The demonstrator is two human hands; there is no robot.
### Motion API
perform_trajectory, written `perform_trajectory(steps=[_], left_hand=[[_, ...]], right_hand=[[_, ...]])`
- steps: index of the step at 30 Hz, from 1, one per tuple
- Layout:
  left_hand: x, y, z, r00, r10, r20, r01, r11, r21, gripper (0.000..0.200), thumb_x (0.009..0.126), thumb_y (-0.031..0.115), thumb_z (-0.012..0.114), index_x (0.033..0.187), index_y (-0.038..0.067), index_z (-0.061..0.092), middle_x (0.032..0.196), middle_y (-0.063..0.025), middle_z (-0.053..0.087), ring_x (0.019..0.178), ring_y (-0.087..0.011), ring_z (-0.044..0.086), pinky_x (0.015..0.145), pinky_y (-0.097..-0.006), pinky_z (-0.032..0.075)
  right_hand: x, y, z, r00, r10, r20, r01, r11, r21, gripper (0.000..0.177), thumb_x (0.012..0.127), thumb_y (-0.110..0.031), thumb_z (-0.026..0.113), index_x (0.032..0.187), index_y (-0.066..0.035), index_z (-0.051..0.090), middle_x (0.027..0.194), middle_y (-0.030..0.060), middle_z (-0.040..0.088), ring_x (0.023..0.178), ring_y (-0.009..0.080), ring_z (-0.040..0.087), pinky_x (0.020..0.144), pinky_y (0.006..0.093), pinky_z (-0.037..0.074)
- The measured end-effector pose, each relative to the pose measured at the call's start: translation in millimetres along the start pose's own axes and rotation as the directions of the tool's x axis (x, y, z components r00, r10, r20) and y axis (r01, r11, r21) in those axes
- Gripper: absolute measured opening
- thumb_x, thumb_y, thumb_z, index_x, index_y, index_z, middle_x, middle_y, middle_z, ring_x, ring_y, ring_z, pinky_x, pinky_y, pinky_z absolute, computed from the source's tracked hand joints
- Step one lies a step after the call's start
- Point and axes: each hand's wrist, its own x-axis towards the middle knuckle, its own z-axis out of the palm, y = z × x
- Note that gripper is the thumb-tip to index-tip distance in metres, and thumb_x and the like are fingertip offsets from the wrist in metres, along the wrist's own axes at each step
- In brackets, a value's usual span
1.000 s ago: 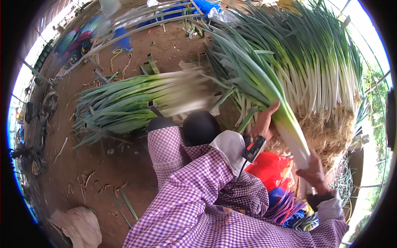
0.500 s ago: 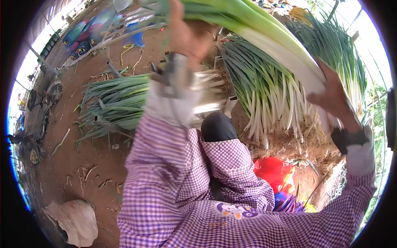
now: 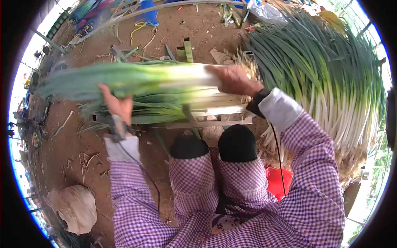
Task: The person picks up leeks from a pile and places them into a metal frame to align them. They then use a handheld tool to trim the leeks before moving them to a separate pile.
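Note:
A bundle of leeks [image 3: 165, 77] lies level across both my hands, its leaves blurred and pointing left. My right hand [image 3: 236, 80] is wrapped round the white root ends. Under the green leaves, my left hand [image 3: 118, 105] supports the bundle with its thumb up the near side; its other fingers are mostly hidden behind the leaves. Just below the bundle, more leeks [image 3: 165, 108] rest on a low metal frame [image 3: 206, 123] in front of my knees, with their white ends to the right.
A large pile of leeks [image 3: 322, 78] covers the right side, roots toward me. A red bag [image 3: 278, 182] is beside my right knee. At the lower left lies a pale sack [image 3: 76, 208]. Blue plastic [image 3: 147, 13] and white plastic [image 3: 266, 12] lie at the back.
The bundle has swung from the upper right to the left and now lies level over the frame. My right hand has moved left with it, and my left hand has come down and left.

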Motion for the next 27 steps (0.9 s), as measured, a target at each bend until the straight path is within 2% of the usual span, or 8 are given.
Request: perform_trajectory(steps=[4, 5, 10, 13, 17, 21, 25, 27], left_hand=[[-8.0, -84.1, -101.4, 0.988, -0.137, -0.067, 0.141, 0.989, 0.053, 0.06, 0.096, 0.048, 0.068, 0.139, 0.009, 0.054, 0.135, -0.0049, 0.061, 0.119, -0.0241, 0.058, 0.1, -0.0436, 0.05], [-18.4, -89.3, -91.0, 0.986, -0.136, -0.1, 0.142, 0.988, 0.059, 0.058, 0.096, 0.044, 0.07, 0.139, 0.009, 0.054, 0.135, -0.0046, 0.061, 0.119, -0.024, 0.058, 0.1, -0.0431, 0.05], [-31.0, -84.4, -69.5, 0.953, -0.161, -0.255, 0.203, 0.967, 0.15, 0.059, 0.088, 0.02, 0.082, 0.137, 0.002, 0.055, 0.133, -0.0059, 0.06, 0.116, -0.0236, 0.059, 0.101, -0.0447, 0.05], [-23.4, -79.4, -68.6, 0.951, -0.159, -0.267, 0.228, 0.941, 0.251, 0.059, 0.087, 0.016, 0.083, 0.137, 0.001, 0.055, 0.133, -0.0064, 0.06, 0.115, -0.0239, 0.059, 0.101, -0.0452, 0.051], [-15.8, -65.9, -67.6, 0.912, -0.275, -0.304, 0.362, 0.889, 0.281, 0.058, 0.085, 0.012, 0.084, 0.136, 0.004, 0.056, 0.134, -0.0053, 0.06, 0.119, -0.0246, 0.058, 0.1, -0.0478, 0.051], [-33.6, -49.1, -75.3, 0.935, -0.105, -0.338, 0.272, 0.824, 0.498, 0.057, 0.084, 0.007, 0.083, 0.134, 0.003, 0.056, 0.134, -0.0087, 0.06, 0.118, -0.0259, 0.059, 0.105, -0.0448, 0.047], [-91.0, -57.4, -84.0, 0.925, 0.319, -0.205, 0.04, 0.455, 0.89, 0.087, 0.084, 0.014, 0.082, 0.153, -0.001, 0.033, 0.157, -0.0184, 0.038, 0.144, -0.0343, 0.037, 0.121, -0.0505, 0.025], [-118.6, -69.4, -96.6, 0.911, 0.365, 0.194, -0.236, 0.075, 0.969, 0.098, 0.081, 0.015, 0.083, 0.157, -0.002, 0.023, 0.162, -0.0255, 0.024, 0.151, -0.0376, 0.024, 0.124, -0.051, 0.018]], right_hand=[[-47.3, 2.9, 58.7, 0.904, 0.171, 0.391, -0.242, 0.96, 0.14, 0.058, 0.08, -0.001, 0.062, 0.134, -0.02, 0.058, 0.081, 0.0127, 0.07, 0.073, 0.0334, 0.071, 0.061, 0.0499, 0.052], [-60.8, 10.3, 76.3, 0.963, 0.122, 0.242, -0.171, 0.966, 0.194, 0.057, 0.08, -0.002, 0.063, 0.133, -0.02, 0.057, 0.085, 0.0141, 0.071, 0.077, 0.0369, 0.071, 0.063, 0.0531, 0.051], [-61.4, 21.6, 62.5, 0.817, 0.308, 0.488, -0.375, 0.926, 0.045, 0.049, 0.086, -0.005, 0.062, 0.132, -0.02, 0.055, 0.093, 0.0169, 0.072, 0.084, 0.0407, 0.071, 0.07, 0.0537, 0.052], [-67.9, 16.5, 69.4, 0.847, 0.308, 0.433, -0.37, 0.927, 0.066, 0.045, 0.088, -0.007, 0.061, 0.131, -0.018, 0.055, 0.098, 0.0192, 0.071, 0.092, 0.0416, 0.07, 0.075, 0.0546, 0.052], [-59.3, 13.3, 65.5, 0.676, 0.438, 0.593, -0.496, 0.865, -0.073, 0.043, 0.088, -0.005, 0.058, 0.13, -0.015, 0.056, 0.104, 0.0221, 0.071, 0.098, 0.0426, 0.069, 0.081, 0.0552, 0.052], [-64.5, 16.4, 77.8, 0.676, 0.457, 0.578, -0.511, 0.856, -0.079, 0.042, 0.086, -0.004, 0.057, 0.128, -0.012, 0.059, 0.105, 0.0236, 0.07, 0.101, 0.0428, 0.068, 0.084, 0.0547, 0.053], [-71.3, 25.0, 95.9, 0.663, 0.499, 0.558, -0.531, 0.839, -0.12, 0.034, 0.085, -0.006, 0.059, 0.118, -0.008, 0.065, 0.105, 0.0245, 0.07, 0.105, 0.043, 0.068, 0.087, 0.054, 0.053], [-69.4, 22.8, 94.1, 0.66, 0.505, 0.556, -0.544, 0.832, -0.11, 0.03, 0.084, -0.007, 0.06, 0.114, -0.007, 0.067, 0.105, 0.0248, 0.07, 0.105, 0.0434, 0.067, 0.088, 0.0535, 0.053]])
